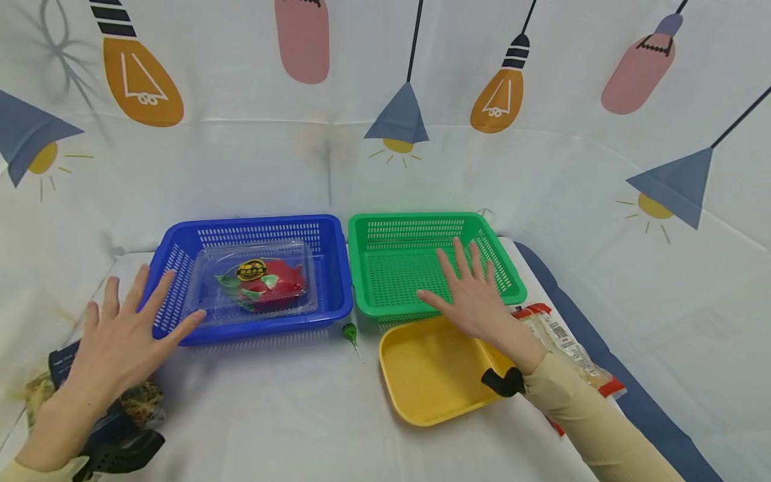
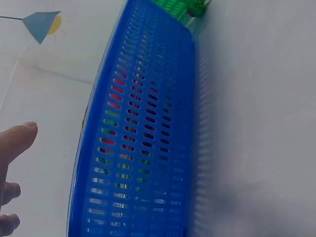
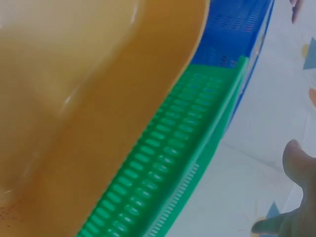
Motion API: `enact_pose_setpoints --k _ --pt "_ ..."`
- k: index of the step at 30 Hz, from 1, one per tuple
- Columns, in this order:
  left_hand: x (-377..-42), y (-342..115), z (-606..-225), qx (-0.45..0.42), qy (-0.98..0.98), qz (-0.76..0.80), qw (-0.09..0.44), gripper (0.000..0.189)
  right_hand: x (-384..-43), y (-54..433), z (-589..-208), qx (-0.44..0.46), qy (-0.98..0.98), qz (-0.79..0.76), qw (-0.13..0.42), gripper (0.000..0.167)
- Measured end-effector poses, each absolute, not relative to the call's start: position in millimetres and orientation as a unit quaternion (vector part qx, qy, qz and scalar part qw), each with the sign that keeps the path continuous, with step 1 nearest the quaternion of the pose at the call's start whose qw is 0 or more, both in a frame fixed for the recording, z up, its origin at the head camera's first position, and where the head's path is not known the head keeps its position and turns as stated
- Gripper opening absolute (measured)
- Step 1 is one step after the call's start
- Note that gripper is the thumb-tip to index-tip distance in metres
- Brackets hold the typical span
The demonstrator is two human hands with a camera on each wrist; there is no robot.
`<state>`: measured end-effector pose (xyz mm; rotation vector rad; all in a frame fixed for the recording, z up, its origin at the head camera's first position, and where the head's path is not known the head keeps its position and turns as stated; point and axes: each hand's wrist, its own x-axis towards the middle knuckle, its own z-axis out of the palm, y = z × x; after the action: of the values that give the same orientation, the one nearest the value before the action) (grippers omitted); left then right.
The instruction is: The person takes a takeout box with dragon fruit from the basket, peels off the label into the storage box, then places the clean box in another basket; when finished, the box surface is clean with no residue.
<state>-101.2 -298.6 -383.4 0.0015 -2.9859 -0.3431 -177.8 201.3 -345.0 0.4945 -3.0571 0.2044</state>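
Observation:
My left hand (image 1: 117,338), fingers spread wide and holding nothing, is over the left end of the blue basket (image 1: 259,331). Inside that basket lies a clear plastic box (image 1: 205,284) with a black-and-gold label. Through its lid shows a red fruit with green tips, like a dragon fruit (image 1: 286,284). My right hand (image 1: 472,298), also spread and holding nothing, hovers over the front of the green basket (image 1: 391,284) and the back of the yellow tray (image 1: 434,378). Whether either hand touches a rim is unclear. In the left wrist view, the thumb (image 2: 17,140) stands apart from the blue basket's wall.
A small green thing with a thin stem (image 1: 350,333) lies on the white table between the baskets' fronts. Behind my right forearm is a red-ended packet (image 1: 563,341). Under my left wrist, partly hidden, sits a dark-labelled bag (image 1: 143,402). A lamp-patterned cloth (image 1: 253,161) hangs behind.

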Motion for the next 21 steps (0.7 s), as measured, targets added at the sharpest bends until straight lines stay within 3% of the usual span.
enact_pose_setpoints --k 9,21 --pt "-111 -310 -383 -0.02 -0.985 -0.171 0.033 0.093 -179 182 -330 0.199 -0.969 0.142 -0.032 0.088" --pt "-137 -323 -378 -0.047 -0.968 -0.245 -0.029 0.082 -199 130 -320 0.257 -0.91 0.298 -0.131 0.052"
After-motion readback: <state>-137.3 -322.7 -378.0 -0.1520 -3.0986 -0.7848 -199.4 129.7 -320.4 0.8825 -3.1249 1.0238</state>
